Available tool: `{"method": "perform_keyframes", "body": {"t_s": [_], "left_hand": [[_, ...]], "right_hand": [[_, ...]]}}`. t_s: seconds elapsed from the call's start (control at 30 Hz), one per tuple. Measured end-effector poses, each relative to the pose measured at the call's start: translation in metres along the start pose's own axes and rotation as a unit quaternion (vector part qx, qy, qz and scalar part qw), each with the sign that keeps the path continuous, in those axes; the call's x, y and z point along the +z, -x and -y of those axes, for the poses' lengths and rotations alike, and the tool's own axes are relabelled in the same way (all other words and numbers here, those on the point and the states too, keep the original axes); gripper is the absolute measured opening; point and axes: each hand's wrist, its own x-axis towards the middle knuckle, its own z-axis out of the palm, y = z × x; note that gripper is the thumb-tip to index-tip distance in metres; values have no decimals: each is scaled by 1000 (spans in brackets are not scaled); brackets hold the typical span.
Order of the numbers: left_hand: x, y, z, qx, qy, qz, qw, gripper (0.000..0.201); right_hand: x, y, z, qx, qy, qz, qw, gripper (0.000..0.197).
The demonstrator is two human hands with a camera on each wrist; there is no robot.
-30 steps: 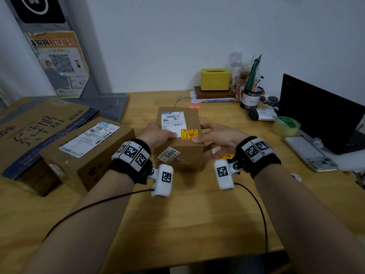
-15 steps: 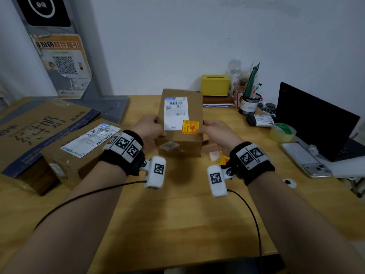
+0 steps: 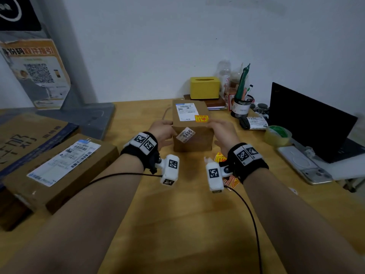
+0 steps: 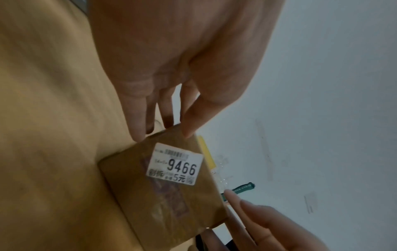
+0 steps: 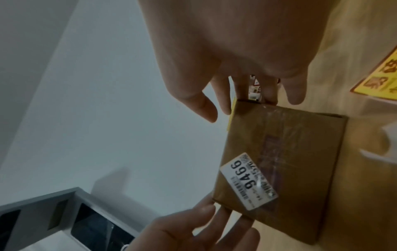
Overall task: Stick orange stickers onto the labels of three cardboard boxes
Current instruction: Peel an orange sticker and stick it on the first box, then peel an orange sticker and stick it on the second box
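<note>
The small cardboard box (image 3: 190,123) stands on the wooden desk (image 3: 177,214) at the centre of the head view, already bearing an orange sticker (image 3: 201,118) at the lower right corner of its white shipping label (image 3: 186,112). The left hand (image 3: 163,131) and right hand (image 3: 222,130) flank the box, their straight, relaxed fingers at its side edges; the wrist views show the fingertips touching or just off the near corners, clamped on nothing. Judged from this, the first box is finished and is being set aside towards the back of the desk. The next move would call for bringing up the second box (image 3: 59,167), at the left of the frame, and peeling a fresh sticker from the spare stickers (image 3: 220,157) lying by the right wrist. The third, largest box (image 3: 25,135) lies at the far left, partly under the second. The boxes are matt brown corrugated board, rectangular and sharp-edged; the small one carries glossy clear tape and a crooked white tag (image 3: 185,134) printed 9466 on its near face. The labels are smooth white paper; the stickers are thin, glossy and rectangular.
</note>
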Motion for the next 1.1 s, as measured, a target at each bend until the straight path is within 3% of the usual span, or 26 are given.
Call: {"method": "perform_keyframes", "body": {"t_s": [0.13, 0.2, 0.27, 0.37, 0.47, 0.6, 0.8, 0.9, 1.1], "left_hand": [[-8, 5, -12, 26, -75, -14, 997, 37], [-17, 14, -17, 51, -104, -21, 993, 31], [-30, 24, -19, 74, -129, -34, 988, 27], [-54, 38, -18, 118, -181, -63, 974, 25], [-79, 54, -13, 127, -269, -95, 950, 28], [-113, 77, -3, 101, -347, -142, 921, 32], [-159, 100, 5, 29, -395, -218, 892, 42], [-176, 99, 14, -56, -435, -215, 872, 75], [-230, 4, 54, -119, -492, -205, 838, 81]], "right_hand": [[8, -1, 8, -35, 46, -48, 997, 34], [15, 1, 14, -52, 83, -53, 994, 23], [26, 17, 23, -57, 122, -14, 991, 19], [44, 41, 33, -52, 198, 98, 974, 16], [61, 60, 35, -42, 282, 168, 944, 32], [83, 85, 33, -2, 319, 214, 923, 39], [105, 110, 36, -7, 343, 255, 904, 39], [111, 118, 38, -16, 345, 261, 901, 41], [115, 130, 43, -17, 345, 271, 899, 43]]}}
